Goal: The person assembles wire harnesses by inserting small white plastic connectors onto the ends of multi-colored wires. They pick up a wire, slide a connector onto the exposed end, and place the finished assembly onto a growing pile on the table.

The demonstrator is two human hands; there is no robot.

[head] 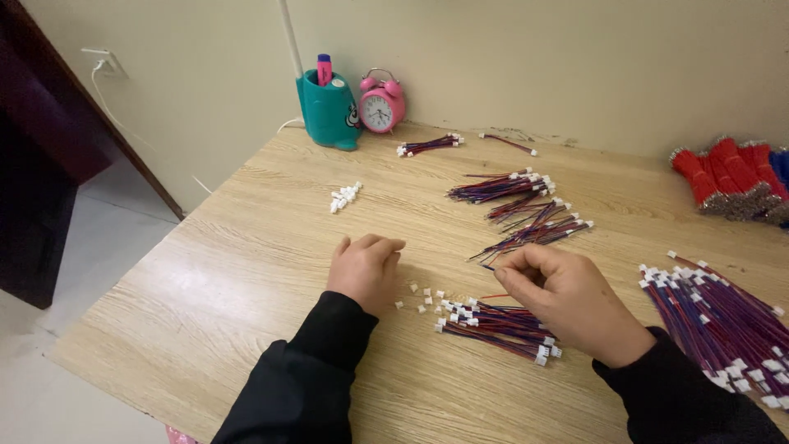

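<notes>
My left hand (364,271) rests knuckles-up on the wooden table (246,271), fingers curled, right beside several loose small white connectors (419,298). Whether it holds one of them I cannot tell. My right hand (567,298) pinches a thin red-and-blue wire between thumb and fingers, just above a bundle of red-and-blue wires with white plugs (497,322). Both arms wear black sleeves.
More wire piles (526,205) lie mid-table, a large pile (723,321) at the right edge, red bundles (731,177) far right. A small heap of white connectors (345,197) sits left of centre. A teal pen holder (329,111) and pink alarm clock (381,103) stand by the wall.
</notes>
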